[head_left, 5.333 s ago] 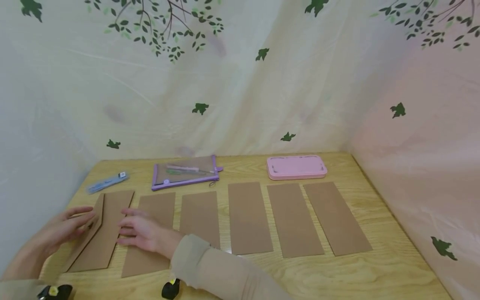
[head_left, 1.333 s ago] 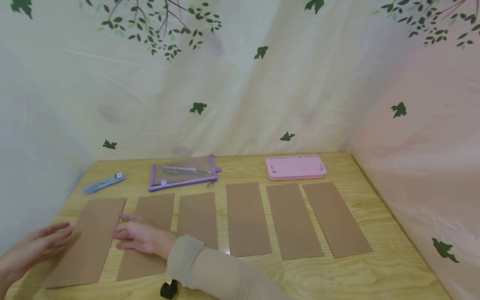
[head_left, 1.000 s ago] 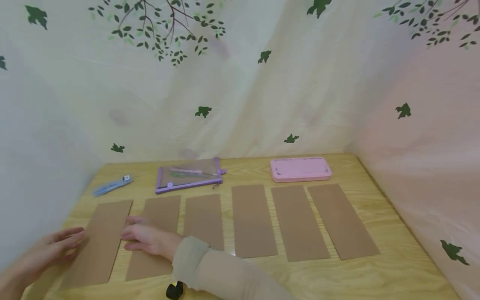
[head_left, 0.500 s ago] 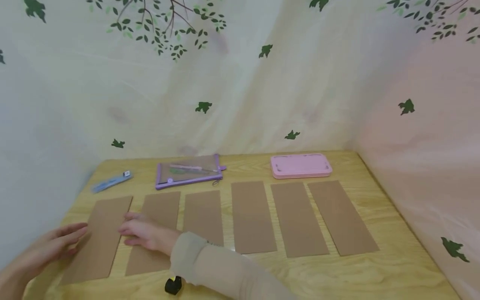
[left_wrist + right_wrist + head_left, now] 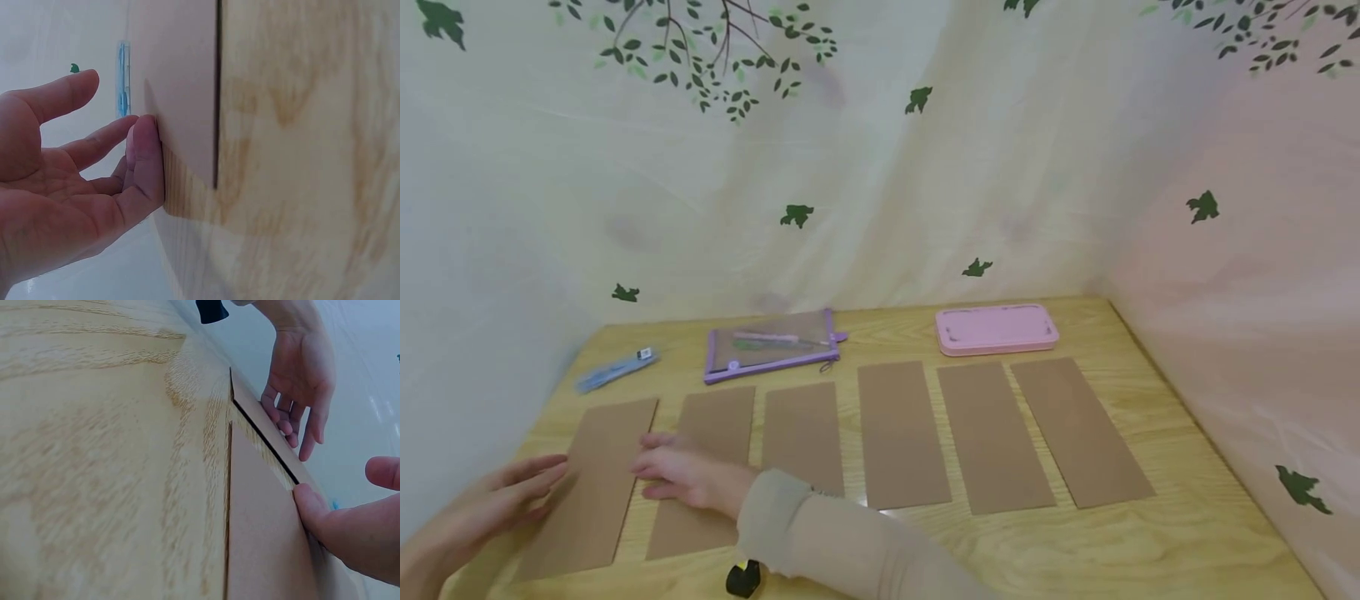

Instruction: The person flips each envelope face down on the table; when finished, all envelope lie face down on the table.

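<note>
A brown paper envelope lies with its plain face up at the left end of a row of similar brown rectangles. My left hand rests by its left long edge, fingers extended. In the left wrist view, the fingertips of the left hand are at the envelope's edge, with the thumb raised. Along the opposite edge lies my right hand, partly over the second brown rectangle. The right wrist view shows the right thumb at the gap between these two pieces. Neither hand grips anything.
More brown rectangles continue to the right. Behind the row lie a blue packet, a purple-edged clear zip pouch with pens, and a pink case. A small black object is under the right forearm. Printed curtains surround the wooden table.
About five seconds ago the leftmost envelope showed its pointed flap; now its plain face is up. The left hand has moved slightly left and down. Over the last second both hands stay nearly still.
</note>
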{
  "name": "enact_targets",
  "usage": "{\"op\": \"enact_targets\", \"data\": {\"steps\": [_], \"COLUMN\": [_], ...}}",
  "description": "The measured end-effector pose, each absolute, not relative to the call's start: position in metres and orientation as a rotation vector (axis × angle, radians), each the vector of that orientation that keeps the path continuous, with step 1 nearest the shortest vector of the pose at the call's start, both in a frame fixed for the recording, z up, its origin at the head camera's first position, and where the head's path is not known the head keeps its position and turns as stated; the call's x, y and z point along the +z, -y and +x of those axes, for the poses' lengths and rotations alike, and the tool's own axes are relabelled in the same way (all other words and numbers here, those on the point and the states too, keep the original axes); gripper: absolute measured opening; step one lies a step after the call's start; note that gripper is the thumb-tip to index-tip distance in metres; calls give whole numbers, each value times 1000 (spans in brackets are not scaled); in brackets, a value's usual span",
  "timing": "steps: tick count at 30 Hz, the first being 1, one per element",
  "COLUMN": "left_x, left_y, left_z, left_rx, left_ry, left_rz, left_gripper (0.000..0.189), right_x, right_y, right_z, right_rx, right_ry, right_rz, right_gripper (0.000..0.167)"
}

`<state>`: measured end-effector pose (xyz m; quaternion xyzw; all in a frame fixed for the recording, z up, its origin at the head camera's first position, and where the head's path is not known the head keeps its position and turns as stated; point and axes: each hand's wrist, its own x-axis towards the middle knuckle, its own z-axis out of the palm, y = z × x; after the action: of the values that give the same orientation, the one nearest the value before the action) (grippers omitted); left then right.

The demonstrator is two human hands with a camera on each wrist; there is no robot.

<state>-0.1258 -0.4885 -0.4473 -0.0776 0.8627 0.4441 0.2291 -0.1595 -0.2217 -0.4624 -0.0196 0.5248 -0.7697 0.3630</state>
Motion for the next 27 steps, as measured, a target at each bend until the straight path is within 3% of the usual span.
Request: {"op": "enact_targets", "data": {"steps": [17,23,27], "left_x": [-439,-410,-376], "left_y": [485,462,429], "left_z": [-132,-137,-140], "left_rx": [1151,1126,1084], "left_ry": [-2398,-2537,-2727], "left_rz": [-234,-101,82], "left_gripper": [77,73,68], "right_x": [-453,-416,-373], "right_y": [209,168,121], "right_z": [-168,-190,-203], "right_rx": [-1970,-1805,-1629], "right_ry": [-1268,-1315,-1609], "right_rz": [-64,-384,-810], "right_gripper": [45,39,41]}}
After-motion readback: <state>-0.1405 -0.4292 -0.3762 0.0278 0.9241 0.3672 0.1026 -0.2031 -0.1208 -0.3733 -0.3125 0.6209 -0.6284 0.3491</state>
